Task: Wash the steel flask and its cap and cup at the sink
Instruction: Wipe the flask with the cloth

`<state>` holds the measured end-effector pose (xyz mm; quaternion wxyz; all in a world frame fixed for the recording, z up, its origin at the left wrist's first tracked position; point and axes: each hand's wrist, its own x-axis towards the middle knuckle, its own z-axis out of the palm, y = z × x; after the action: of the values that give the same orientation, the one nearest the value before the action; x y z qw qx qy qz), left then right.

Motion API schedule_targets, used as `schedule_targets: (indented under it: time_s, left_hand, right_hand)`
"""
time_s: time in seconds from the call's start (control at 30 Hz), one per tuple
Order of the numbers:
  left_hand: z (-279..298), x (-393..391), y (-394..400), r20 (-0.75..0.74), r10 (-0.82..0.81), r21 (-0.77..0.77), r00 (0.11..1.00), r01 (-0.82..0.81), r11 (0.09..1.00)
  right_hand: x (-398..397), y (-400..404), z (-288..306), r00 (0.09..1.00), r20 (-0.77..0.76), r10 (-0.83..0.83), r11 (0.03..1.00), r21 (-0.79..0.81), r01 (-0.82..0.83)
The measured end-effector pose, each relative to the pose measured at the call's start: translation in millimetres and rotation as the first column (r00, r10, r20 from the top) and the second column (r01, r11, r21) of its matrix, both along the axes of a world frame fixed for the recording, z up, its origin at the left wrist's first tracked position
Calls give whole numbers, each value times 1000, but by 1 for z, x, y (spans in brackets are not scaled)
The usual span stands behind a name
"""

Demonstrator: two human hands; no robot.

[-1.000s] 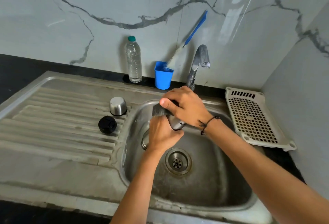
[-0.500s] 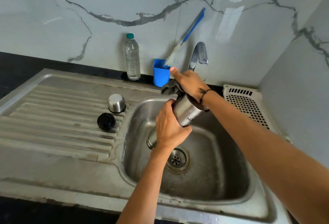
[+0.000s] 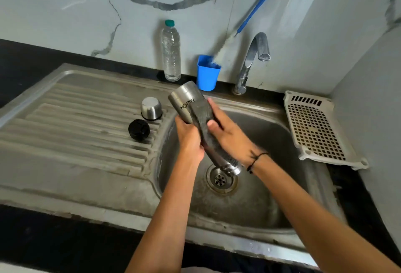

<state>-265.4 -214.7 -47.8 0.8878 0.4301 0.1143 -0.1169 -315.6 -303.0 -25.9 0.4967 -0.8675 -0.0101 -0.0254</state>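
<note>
Surface (image 3: pixel 26 66): dark, with a steel sink (image 3: pixel 271 196) set in, ribbed drainboard (image 3: pixel 86 125) to the left. Walls: pale marble with grey veins. Against the back wall stand a clear bottle (image 3: pixel 171 55) and a blue holder (image 3: pixel 207 73) with a brush (image 3: pixel 245 23) leaning out of it; tap (image 3: pixel 253 55) just right of it. A slotted white tray (image 3: pixel 316 129) lies right of the basin.

Cup (image 3: pixel 151 108), mouth down, and black cap (image 3: pixel 139 129) sit on the drainboard near the basin edge, close together.

Flask (image 3: pixel 184 104) is over the basin, tilted: base up and to the left, mouth down above the drain (image 3: pixel 220 179). My left hand (image 3: pixel 188 138) grips its body from the left. My right hand (image 3: pixel 230 133) wraps a grey scrub cloth (image 3: pixel 201 114) round its middle, fingers curled on cloth and flask.

Versus 0.5 s ago: the flask's base then pointed up-right toward the tap with the mouth low at left; it now leans the other way. My right hand has come down from the base to mid-body. Cup and cap unchanged.
</note>
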Motion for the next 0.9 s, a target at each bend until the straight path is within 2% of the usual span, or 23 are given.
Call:
schedule_targets:
  time_s: [0.03,0.07,0.1,0.2,0.3,0.37,0.4,0.43,0.47,0.53,0.57,0.6,0.7,0.77,0.83,0.9]
  left_hand:
    - [0,1,1,-18,16,-28,1000,-16,999]
    - [-1,0,1,-36,34,-41,999,-36,999]
    - [-2,-1,1,-59,53,-46,997,-56,997]
    - [-3,-2,-1,-107,97,-64,990,-104,992]
    - [-1,-7,-7,-129,137,-95,982,-150,984]
    - [0,-11,-11,-158,144,-96,977,-160,982]
    - [1,-12,-12,-169,146,-103,975,-165,981]
    - [2,-13,-12,-175,149,-116,973,-171,979]
    - [3,-13,-12,-174,154,-134,973,-179,975]
    - [6,-11,-13,-144,176,-175,974,-200,964]
    - [7,-11,-13,-122,188,-179,975,-208,962]
    - [7,-11,-14,-98,195,-178,976,-210,961]
    - [5,-14,-13,-63,180,-185,982,-189,964]
    - [5,-14,-12,-11,162,-195,987,-161,967]
    - [6,-15,-8,76,136,-211,988,-118,970]
    - [9,-15,-6,178,95,-204,979,-57,977]
  right_hand:
    - [-4,2,-6,1000,20,1,980,-200,3]
    - [-10,2,-10,999,35,-4,951,-310,15]
    - [-14,-1,-16,999,37,-18,937,-348,29]
    - [-27,-14,-30,996,-24,-89,940,-333,75]
    - [-31,-23,-38,983,-28,-183,967,-187,175]
    - [-31,-30,-41,957,-39,-289,956,44,291]
    - [-31,-34,-43,927,-78,-368,905,198,376]
    - [-32,-38,-44,884,-145,-445,807,364,466]
    - [-35,-39,-43,845,-245,-476,668,524,528]
    - [-38,-36,-40,822,-385,-419,390,741,546]
    - [-38,-32,-39,817,-401,-415,309,782,541]
    - [-37,-26,-40,803,-394,-446,280,791,544]
    - [-28,-8,-39,700,-344,-626,309,715,628]
    - [-21,-7,-36,638,-392,-663,272,668,693]
    - [-15,-13,-26,636,-507,-582,228,648,726]
    - [-13,-23,-19,678,-604,-418,261,635,727]
